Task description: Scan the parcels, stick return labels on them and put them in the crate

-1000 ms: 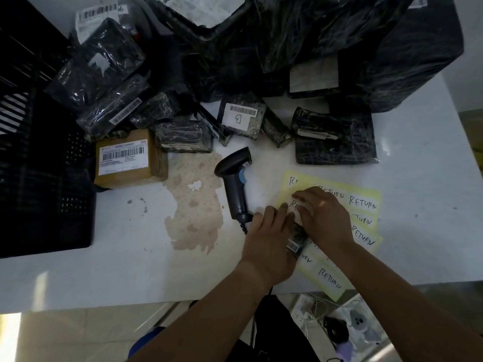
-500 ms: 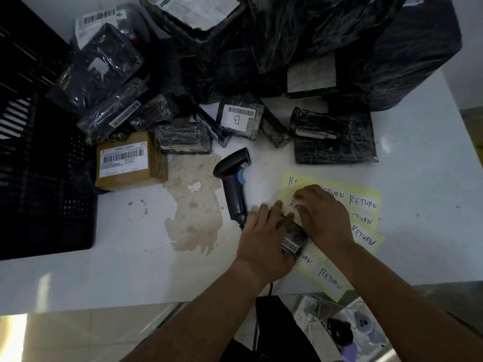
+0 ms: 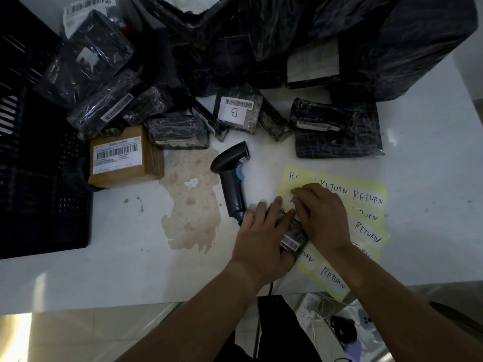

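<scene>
Black-wrapped parcel (image 3: 294, 235) stays at five o'clock on the bench (image 3: 130, 270), atop yellow label sheets (image 3: 366, 198). Our left hand (image 3: 261, 244) still grips it. Our right hand (image 3: 321, 215) presses bent fingers there; whether it pinches anything, we cannot tell.

The white stickers on the yellow sheets (image 3: 371, 185) each read "RETURN" in black handwritten capitals, several of them partly covered. One black-wrapped parcel (image 3: 236, 111) has a white label with a barcode and a handwritten "B". The brown box (image 3: 122, 158) and the small parcel (image 3: 295, 232) carry barcode labels too fine to read.
</scene>
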